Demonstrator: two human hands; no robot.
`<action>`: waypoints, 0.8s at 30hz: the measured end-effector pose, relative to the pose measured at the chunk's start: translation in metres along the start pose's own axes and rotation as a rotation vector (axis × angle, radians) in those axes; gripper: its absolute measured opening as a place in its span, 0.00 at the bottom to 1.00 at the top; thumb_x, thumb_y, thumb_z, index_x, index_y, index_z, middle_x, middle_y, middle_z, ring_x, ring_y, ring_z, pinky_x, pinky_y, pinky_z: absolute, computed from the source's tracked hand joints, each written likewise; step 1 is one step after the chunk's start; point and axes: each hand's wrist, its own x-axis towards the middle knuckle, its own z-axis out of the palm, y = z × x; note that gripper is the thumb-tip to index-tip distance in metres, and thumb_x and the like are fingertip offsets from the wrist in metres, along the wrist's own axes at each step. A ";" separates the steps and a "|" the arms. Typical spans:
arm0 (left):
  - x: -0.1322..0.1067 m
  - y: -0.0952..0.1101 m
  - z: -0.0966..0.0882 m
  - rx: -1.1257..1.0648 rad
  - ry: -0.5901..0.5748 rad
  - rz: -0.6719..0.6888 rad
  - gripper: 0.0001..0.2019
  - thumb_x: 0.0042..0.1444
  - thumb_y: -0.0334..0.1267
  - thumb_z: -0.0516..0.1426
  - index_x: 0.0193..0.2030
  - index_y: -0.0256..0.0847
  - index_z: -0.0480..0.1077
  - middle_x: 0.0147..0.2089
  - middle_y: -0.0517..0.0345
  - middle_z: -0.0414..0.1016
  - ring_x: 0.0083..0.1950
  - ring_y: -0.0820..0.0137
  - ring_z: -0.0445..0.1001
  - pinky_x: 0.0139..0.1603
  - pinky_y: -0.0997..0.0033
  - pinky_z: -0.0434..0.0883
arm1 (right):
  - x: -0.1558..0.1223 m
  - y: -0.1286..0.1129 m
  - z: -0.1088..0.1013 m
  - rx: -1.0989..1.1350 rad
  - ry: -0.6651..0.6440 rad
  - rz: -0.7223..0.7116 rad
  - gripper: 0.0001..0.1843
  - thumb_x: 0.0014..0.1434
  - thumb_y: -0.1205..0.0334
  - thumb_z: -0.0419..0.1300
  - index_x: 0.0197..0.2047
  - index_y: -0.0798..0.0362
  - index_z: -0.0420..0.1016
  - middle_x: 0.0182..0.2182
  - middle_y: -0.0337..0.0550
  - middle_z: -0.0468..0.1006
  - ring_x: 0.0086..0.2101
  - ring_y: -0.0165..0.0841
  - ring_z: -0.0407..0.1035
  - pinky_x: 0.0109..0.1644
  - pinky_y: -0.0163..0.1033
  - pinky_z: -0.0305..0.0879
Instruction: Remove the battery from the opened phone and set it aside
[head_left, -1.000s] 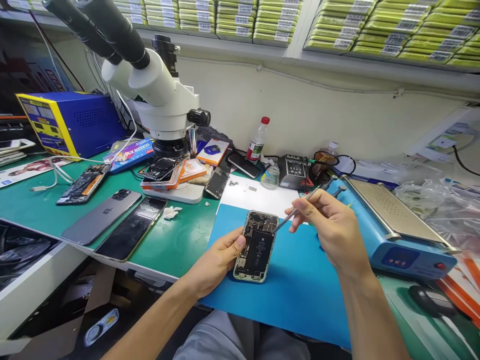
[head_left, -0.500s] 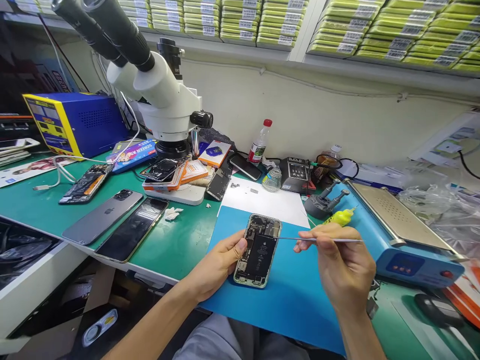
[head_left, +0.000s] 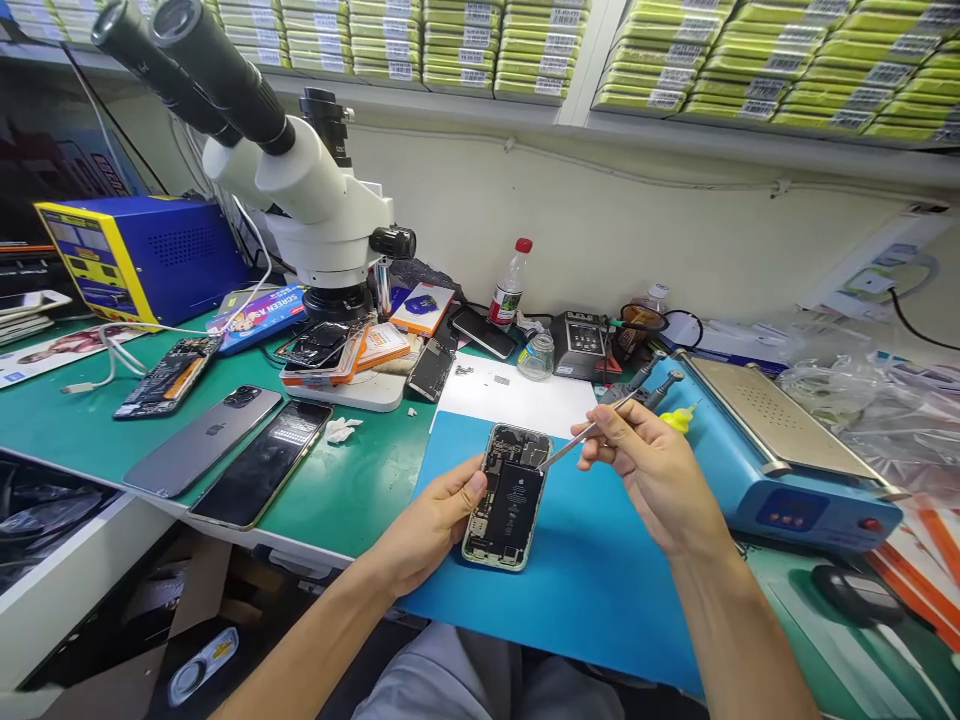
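An opened smartphone (head_left: 507, 497) lies tilted over the blue mat, its black battery (head_left: 517, 502) and inner boards bare. My left hand (head_left: 448, 507) is closed on the phone's left edge, thumb on top and fingers mostly hidden beneath. Between thumb and fingers, my right hand (head_left: 637, 445) pinches a thin metal tool (head_left: 568, 447). The tool slants down to the left, and its tip meets the phone near the battery's upper right corner. Whether the tip presses on a part there is too small to tell.
A blue mat (head_left: 577, 590) and white paper (head_left: 529, 398) lie under the work. Left are two phones, a grey one (head_left: 206, 440) and a dark-screened one (head_left: 262, 465), and a microscope (head_left: 322, 220). A blue heating plate (head_left: 787, 450) stands right; a bottle (head_left: 510, 285) stands behind.
My right hand has shifted up and left, and the tool has swung from nearly level to a downward slant. My left hand still holds the phone. The whole view has shifted slightly.
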 end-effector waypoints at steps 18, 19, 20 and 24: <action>0.000 -0.001 -0.002 0.012 -0.012 -0.005 0.21 0.73 0.48 0.56 0.70 0.51 0.72 0.60 0.52 0.82 0.57 0.63 0.80 0.52 0.70 0.73 | 0.000 0.011 -0.008 0.077 -0.055 0.111 0.22 0.56 0.42 0.74 0.35 0.53 0.78 0.33 0.42 0.80 0.27 0.30 0.72 0.30 0.38 0.75; -0.001 -0.001 -0.002 0.015 -0.010 -0.007 0.21 0.73 0.48 0.56 0.70 0.51 0.72 0.60 0.52 0.82 0.57 0.63 0.80 0.52 0.70 0.73 | 0.001 0.011 -0.009 0.087 -0.060 0.119 0.22 0.56 0.43 0.74 0.35 0.53 0.78 0.32 0.42 0.80 0.26 0.29 0.71 0.30 0.38 0.74; -0.001 -0.001 -0.002 0.020 -0.008 -0.010 0.21 0.73 0.48 0.56 0.70 0.51 0.72 0.60 0.52 0.82 0.57 0.63 0.80 0.53 0.69 0.73 | 0.001 0.012 -0.009 0.096 -0.065 0.130 0.22 0.56 0.43 0.74 0.35 0.53 0.78 0.32 0.42 0.80 0.26 0.29 0.71 0.30 0.37 0.74; -0.001 0.000 -0.002 0.039 0.001 -0.019 0.21 0.73 0.49 0.56 0.70 0.51 0.73 0.60 0.51 0.82 0.57 0.63 0.79 0.52 0.70 0.73 | 0.004 0.016 -0.011 0.134 -0.080 0.171 0.22 0.55 0.43 0.75 0.34 0.53 0.78 0.32 0.42 0.80 0.27 0.28 0.71 0.30 0.36 0.74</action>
